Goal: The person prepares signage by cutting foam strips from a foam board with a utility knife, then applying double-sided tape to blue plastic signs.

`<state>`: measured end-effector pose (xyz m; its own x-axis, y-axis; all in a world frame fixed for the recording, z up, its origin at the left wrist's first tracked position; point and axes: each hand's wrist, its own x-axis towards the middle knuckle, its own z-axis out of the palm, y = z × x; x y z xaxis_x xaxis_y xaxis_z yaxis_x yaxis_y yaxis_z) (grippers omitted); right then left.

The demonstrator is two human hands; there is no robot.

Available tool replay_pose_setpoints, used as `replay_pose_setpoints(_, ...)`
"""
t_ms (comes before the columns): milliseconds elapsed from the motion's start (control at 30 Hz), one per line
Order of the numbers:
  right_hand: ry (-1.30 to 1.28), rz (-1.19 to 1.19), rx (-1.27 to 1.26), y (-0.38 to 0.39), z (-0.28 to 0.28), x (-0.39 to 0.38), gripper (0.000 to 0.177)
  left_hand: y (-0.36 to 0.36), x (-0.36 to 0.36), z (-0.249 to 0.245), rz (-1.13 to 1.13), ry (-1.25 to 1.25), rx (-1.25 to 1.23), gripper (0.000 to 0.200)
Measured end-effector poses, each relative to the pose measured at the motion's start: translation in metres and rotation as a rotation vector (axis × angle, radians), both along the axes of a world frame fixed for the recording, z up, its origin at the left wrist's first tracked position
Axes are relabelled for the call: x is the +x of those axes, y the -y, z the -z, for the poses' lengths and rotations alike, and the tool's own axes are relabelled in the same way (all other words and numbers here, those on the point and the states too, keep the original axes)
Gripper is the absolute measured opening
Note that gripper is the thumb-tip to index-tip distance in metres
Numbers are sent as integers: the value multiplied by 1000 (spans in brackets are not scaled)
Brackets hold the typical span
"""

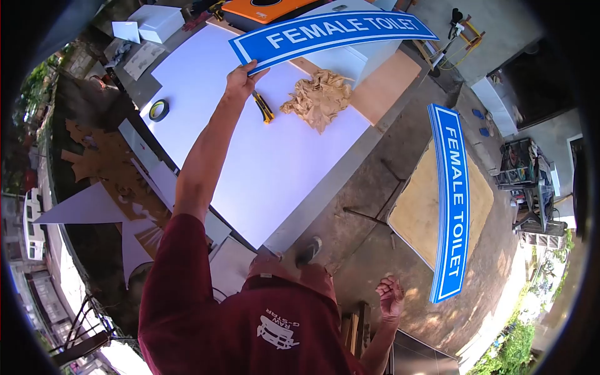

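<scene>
My left hand [244, 81] grips the near left corner of a long blue sign [340, 34] with white lettering reading FEMALE TOILET, thumb on its face. That sign is held over the far side of the white-topped table. Below the hand on the white sheet [250, 181] lie a yellow and black utility knife [263, 107] and a crumpled heap of brown paper [320, 100]. My right hand [390, 296] hangs low at my right side, its fingers curled in with nothing visible in them. Nearest to it is a stack of matching blue signs [451, 206] on a small padded table.
A roll of black tape [159, 110] sits near the sheet's left edge. A brown board [387, 87] lies at the table's right corner, and an orange case [265, 9] at the back. The padded table [412, 206] stands on the right. Cardboard scraps [103, 156] lie at left.
</scene>
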<state>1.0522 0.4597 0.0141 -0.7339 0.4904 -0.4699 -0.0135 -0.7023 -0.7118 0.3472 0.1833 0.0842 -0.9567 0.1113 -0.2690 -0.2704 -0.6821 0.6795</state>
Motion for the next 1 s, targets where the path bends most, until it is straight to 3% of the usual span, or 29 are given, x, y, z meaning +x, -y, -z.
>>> replay_pose_setpoints(200, -200, -242, 228, -18, -36, -178, 37, -1, 92, -55, 44, -169, -94, 25)
replay_pose_setpoints(300, -248, -280, 297, -32, -41, -281, 43, 8, 129, -58, -1, -177, -118, 26)
replay_pose_setpoints(400, -333, -279, 265, -40, -51, -381, 50, 21, 158, -56, -29, -174, -162, 27)
replay_pose_setpoints(533, -390, -234, 9, -37, -62, -495, 56, 42, 187, -52, -48, -159, -186, 25)
replay_pose_setpoints(633, -389, -110, -152, -28, -82, -558, 51, 60, 195, -54, -53, -131, -186, 23)
replay_pose_setpoints(867, -491, 20, -84, -53, -55, -647, 36, 134, 176, -21, 48, -141, -131, 17)
replay_pose_setpoints(933, -464, 20, 4, -56, -49, -662, 38, 163, 168, -9, 79, -133, -91, 18)
replay_pose_setpoints(1000, -407, -1, -90, -46, -59, -663, 41, 193, 160, 3, 110, -112, -91, 20)
